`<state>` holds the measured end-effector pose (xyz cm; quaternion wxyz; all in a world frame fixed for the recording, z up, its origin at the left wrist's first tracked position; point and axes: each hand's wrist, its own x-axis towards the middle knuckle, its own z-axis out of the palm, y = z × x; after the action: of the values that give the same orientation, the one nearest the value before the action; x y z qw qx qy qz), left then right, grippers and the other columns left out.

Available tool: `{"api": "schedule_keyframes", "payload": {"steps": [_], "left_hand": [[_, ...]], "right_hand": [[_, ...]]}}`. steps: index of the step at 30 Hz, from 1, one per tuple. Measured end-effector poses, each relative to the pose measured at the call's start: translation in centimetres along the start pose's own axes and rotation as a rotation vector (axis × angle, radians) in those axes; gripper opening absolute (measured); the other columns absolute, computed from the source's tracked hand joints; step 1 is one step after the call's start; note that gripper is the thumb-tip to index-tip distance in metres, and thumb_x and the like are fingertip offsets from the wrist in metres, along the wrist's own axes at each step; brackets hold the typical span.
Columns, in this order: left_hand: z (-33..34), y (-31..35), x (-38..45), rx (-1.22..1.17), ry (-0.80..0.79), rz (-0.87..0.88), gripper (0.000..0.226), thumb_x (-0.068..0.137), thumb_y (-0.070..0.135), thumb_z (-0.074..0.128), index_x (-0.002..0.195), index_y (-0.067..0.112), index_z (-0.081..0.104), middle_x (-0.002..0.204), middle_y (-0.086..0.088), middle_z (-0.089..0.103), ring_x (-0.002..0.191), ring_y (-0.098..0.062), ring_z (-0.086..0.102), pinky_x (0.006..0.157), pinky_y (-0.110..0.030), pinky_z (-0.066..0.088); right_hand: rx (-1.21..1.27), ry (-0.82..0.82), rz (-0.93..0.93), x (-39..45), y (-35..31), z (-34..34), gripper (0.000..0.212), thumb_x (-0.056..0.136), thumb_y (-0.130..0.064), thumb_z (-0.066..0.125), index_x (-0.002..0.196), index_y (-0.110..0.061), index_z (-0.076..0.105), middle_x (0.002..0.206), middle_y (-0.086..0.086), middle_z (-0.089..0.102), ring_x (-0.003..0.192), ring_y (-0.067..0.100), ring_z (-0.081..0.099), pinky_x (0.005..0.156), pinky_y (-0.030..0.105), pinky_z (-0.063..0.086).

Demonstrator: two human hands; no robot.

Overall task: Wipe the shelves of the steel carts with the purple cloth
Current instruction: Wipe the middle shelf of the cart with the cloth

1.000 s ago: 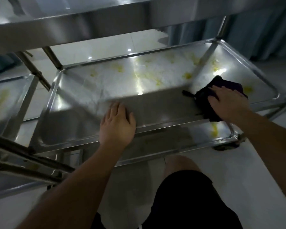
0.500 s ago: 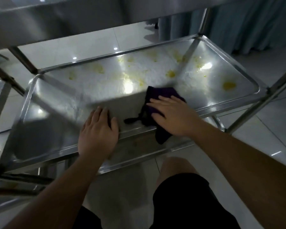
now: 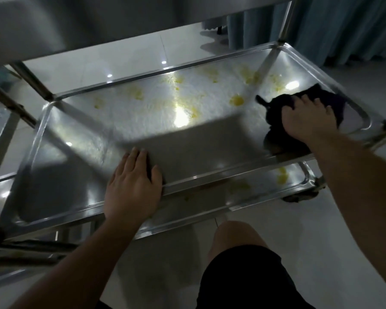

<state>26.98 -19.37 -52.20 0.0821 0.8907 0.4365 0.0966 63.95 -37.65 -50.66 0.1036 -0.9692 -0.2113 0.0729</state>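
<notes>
Steel fills the view: the cart's middle shelf (image 3: 80, 139) spreads wide, its far half, from eleven to one o'clock, dotted with yellow stains (image 3: 236, 100). At two o'clock the right hand (image 3: 308, 123) presses the purple cloth (image 3: 334, 101) flat, fingers spread and straight. At seven o'clock the left hand (image 3: 132, 186) rests open on the near rim, fingers together. A sweep kept to the near side would likely miss the far stains.
</notes>
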Motion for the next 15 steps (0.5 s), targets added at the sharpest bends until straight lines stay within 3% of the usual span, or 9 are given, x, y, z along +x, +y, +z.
{"api": "schedule_keyframes", "payload": {"steps": [4,8,11,13,15], "left_hand": [[0.1,0.2,0.0,-0.004,-0.004,-0.002,0.064,0.108,0.046,0.03,0.163,0.015,0.038,0.172,-0.006,0.031,0.16,-0.022,0.023,0.131,-0.039,0.015],[0.1,0.0,0.2,0.006,-0.025,0.018,0.076,0.099,0.05,0.021,0.165,0.015,0.033,0.172,-0.007,0.03,0.16,-0.021,0.023,0.131,-0.039,0.017],[0.2,-0.4,0.2,-0.001,-0.017,0.018,0.078,0.097,0.052,0.021,0.165,0.017,0.034,0.172,-0.005,0.031,0.16,-0.02,0.024,0.13,-0.038,0.019],[0.2,-0.4,0.1,-0.005,0.0,0.014,0.079,0.096,0.053,0.021,0.163,0.016,0.039,0.171,-0.005,0.034,0.159,-0.02,0.026,0.129,-0.038,0.019],[0.3,-0.4,0.1,0.0,-0.008,0.004,0.078,0.096,0.054,0.023,0.163,0.017,0.039,0.172,-0.003,0.032,0.159,-0.019,0.025,0.129,-0.036,0.017]], "right_hand": [[-0.051,-0.028,-0.41,-5.2,-12.3,3.3,0.061,0.099,-0.046,0.025,0.153,-0.023,0.043,0.162,0.0,0.04,0.147,0.029,0.035,0.121,0.053,0.023],[-0.017,-0.197,-0.811,-9.6,-21.9,6.6,0.061,0.104,-0.05,0.022,0.163,-0.036,0.03,0.171,-0.017,0.021,0.158,0.015,0.015,0.126,0.043,0.002],[-0.021,-0.201,-0.896,-8.7,-22.3,6.4,0.06,0.103,-0.052,0.023,0.16,-0.039,0.034,0.168,-0.018,0.027,0.156,0.012,0.02,0.126,0.04,0.006],[-0.008,-0.087,-0.858,-6.7,-19.5,5.5,0.057,0.099,-0.049,0.031,0.151,-0.036,0.049,0.156,-0.008,0.05,0.143,0.023,0.044,0.118,0.045,0.029],[0.001,0.042,-0.673,-3.2,-14.9,4.0,0.05,0.097,-0.046,0.037,0.14,-0.032,0.058,0.139,0.008,0.062,0.123,0.037,0.059,0.106,0.048,0.044]]}}
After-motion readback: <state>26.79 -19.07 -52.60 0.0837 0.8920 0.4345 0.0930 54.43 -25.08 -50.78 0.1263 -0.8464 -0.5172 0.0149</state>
